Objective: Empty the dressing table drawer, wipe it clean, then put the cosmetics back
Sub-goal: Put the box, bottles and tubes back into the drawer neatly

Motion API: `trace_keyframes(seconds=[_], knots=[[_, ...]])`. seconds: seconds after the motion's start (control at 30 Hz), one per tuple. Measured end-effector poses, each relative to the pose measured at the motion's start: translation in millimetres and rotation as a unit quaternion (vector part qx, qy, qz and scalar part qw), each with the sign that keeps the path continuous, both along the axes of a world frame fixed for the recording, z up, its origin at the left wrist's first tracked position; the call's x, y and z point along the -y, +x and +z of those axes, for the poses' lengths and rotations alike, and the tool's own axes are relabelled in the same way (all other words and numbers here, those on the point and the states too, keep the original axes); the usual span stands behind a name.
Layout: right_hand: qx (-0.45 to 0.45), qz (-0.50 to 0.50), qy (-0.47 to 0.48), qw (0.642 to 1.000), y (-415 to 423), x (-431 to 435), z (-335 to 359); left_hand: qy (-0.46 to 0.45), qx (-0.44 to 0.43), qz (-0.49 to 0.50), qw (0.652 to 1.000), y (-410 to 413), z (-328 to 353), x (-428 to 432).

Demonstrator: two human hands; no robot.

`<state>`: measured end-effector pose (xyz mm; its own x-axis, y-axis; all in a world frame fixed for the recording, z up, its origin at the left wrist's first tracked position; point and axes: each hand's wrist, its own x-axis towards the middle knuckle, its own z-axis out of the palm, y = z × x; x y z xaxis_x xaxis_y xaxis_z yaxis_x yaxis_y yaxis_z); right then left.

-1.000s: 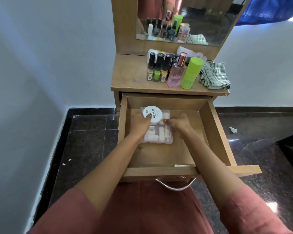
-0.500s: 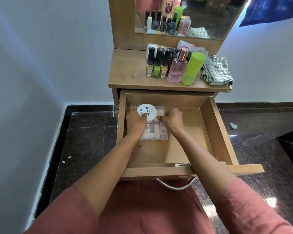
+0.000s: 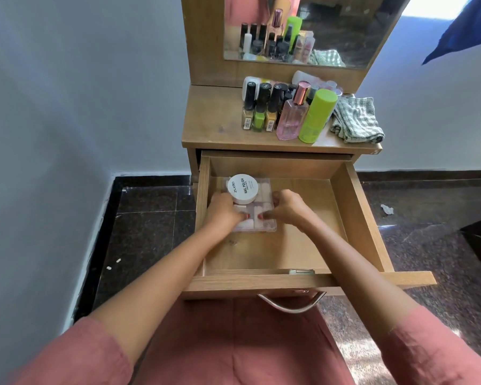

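We log: box (image 3: 265, 225) in drawer (image 3: 357, 218), back-left | jar (image 3: 243, 188) on box | bottles (image 3: 289, 112) above, behind drawer | cloth (image 3: 357, 119) above drawer's right end

Matt wooden drawer (image 3: 356, 207), clear plastic box (image 3: 264, 226), glossy metal handle (image 3: 292, 307), woven cloth (image 3: 356, 120).

Salmon-pink sleeves (image 3: 67, 354), matching garment (image 3: 233, 343), red-painted fingernails (image 3: 260, 216)

Clear box (image 3: 264, 224) with the white jar (image 3: 243, 188) on top has shifted left and back in the drawer (image 3: 356, 212), now near the back-left corner. Left hand (image 3: 224, 212) and right hand (image 3: 288, 208) slid off the jar; fingertips now meet over the box's near half.
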<state>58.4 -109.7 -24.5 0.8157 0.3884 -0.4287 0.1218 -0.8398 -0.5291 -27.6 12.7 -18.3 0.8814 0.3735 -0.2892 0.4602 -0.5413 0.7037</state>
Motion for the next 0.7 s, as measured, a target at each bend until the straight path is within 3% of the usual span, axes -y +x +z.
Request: trace_keyframes(seconds=[0.17, 0.37, 0.7], knots=[[0.012, 0.071, -0.063, 0.995, -10.4, 1.3, 0.2, 0.117, -0.034, -0.102, 0.987, -13.1, -11.8, 6.4], [0.008, 0.095, -0.065, 0.993, -12.3, -6.4, -4.0, 0.215, -0.079, -0.096, 0.969, -15.8, -3.9, 10.0], [0.033, 0.081, -0.051, 0.995, -16.5, -29.6, -3.8, 0.231, -0.062, -0.082, 0.967, -19.2, 5.5, 10.0]])
